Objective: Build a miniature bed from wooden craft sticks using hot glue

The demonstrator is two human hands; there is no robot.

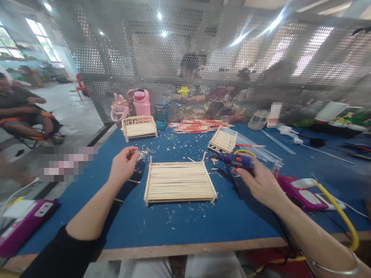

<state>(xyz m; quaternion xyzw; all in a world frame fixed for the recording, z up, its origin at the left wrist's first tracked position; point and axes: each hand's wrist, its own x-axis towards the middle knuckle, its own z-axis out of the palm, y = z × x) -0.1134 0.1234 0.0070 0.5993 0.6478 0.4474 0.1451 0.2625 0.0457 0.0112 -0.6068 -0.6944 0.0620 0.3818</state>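
In the head view a flat frame of pale wooden sticks (pixel 178 181) lies on the blue table in front of me, with short posts standing at its two far corners. My right hand (pixel 261 183) is wrapped round a blue glue gun (pixel 236 160), whose nozzle points left, close to the frame's far right corner. Left of the frame, my left hand (pixel 125 162) is closed in a pinch beside a small heap of wood bits (pixel 143 154). Whatever its fingertips hold, if anything, is too small to make out.
Behind stand a small stick bench (pixel 139 128), a second stick piece (pixel 223 139), red-tipped sticks (pixel 199 126) and a pink bottle (pixel 142 103). Purple power strips (pixel 301 193) lie on both sides, with a yellow cable (pixel 342 208) at right. A perforated metal screen (pixel 162 50) closes the back.
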